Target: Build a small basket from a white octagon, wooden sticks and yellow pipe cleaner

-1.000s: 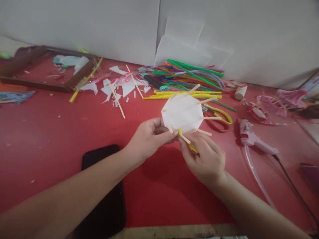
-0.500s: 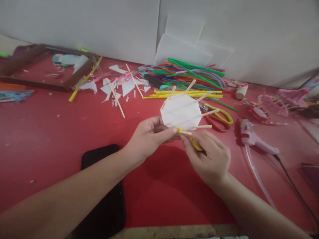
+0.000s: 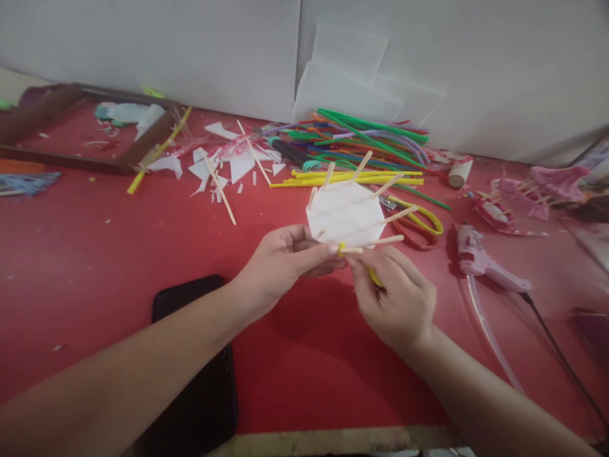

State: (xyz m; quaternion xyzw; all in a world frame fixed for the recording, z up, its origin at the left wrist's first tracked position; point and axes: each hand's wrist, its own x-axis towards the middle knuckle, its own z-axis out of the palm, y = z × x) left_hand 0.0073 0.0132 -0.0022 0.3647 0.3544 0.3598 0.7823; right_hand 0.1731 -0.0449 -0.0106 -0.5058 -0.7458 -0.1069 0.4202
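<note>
A white many-sided card [image 3: 346, 212] with several wooden sticks [image 3: 362, 166] standing up round its rim is held above the table. My left hand [image 3: 290, 261] is closed on the card's near left edge, its thumb by the foot of the nearest stick. Around that stick bends a yellow pipe cleaner [image 3: 375, 277], which passes into my right hand [image 3: 397, 295]. The right fingers pinch it just right of the stick; part of it is hidden in the palm.
Beyond the card lie yellow pipe cleaners [image 3: 352, 180], a multicoloured bundle [image 3: 366, 136] and scissors [image 3: 413, 225]. A pink glue gun [image 3: 485, 261] rests at right, a black phone [image 3: 204, 381] under my left forearm. Paper scraps [image 3: 242, 166] and a brown frame [image 3: 61, 158] are at left.
The card is tilted slightly differently, so the left sticks show more plainly. Less of the yellow pipe cleaner shows at my right hand. Both hands keep their grip.
</note>
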